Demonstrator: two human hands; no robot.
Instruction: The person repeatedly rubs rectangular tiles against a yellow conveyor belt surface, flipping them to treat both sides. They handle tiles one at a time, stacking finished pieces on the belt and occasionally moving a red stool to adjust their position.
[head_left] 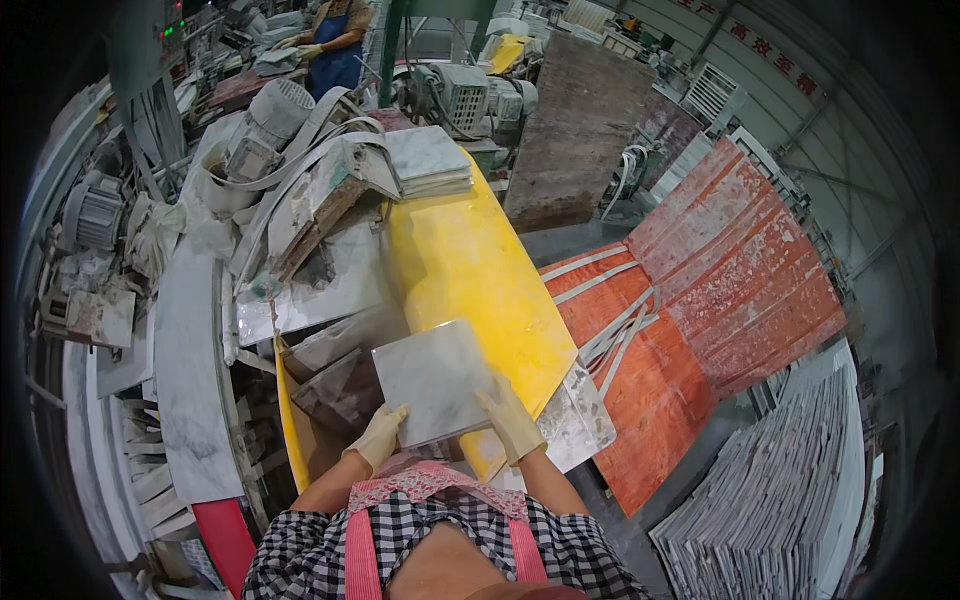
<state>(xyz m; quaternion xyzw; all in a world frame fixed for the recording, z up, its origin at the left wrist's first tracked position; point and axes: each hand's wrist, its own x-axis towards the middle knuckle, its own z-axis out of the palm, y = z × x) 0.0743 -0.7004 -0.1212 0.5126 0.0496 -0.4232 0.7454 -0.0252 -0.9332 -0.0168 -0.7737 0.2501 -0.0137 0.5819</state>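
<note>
A square grey marble tile [430, 380] is held up in front of me, tilted, between both gloved hands. My left hand [380, 436], in a cream glove, grips its lower left corner with the thumb on the face. At the tile's right edge my right hand [510, 420], gloved alike, is closed on it, its fingers partly behind. Beneath the tile lies a yellow sheet [470, 270]. At its far end sits a small stack of pale marble tiles [428, 165]. Left of the held tile, more grey tiles [335, 390] lean in a dark recess.
Orange-red boards [650, 390] with pale strips lie to the right. Beyond my right arm stands a long row of thin slabs [760, 490]. A curved conveyor with a marble slab [190, 380] and motors [97, 213] fill the left. Another person [335, 50] works at the back.
</note>
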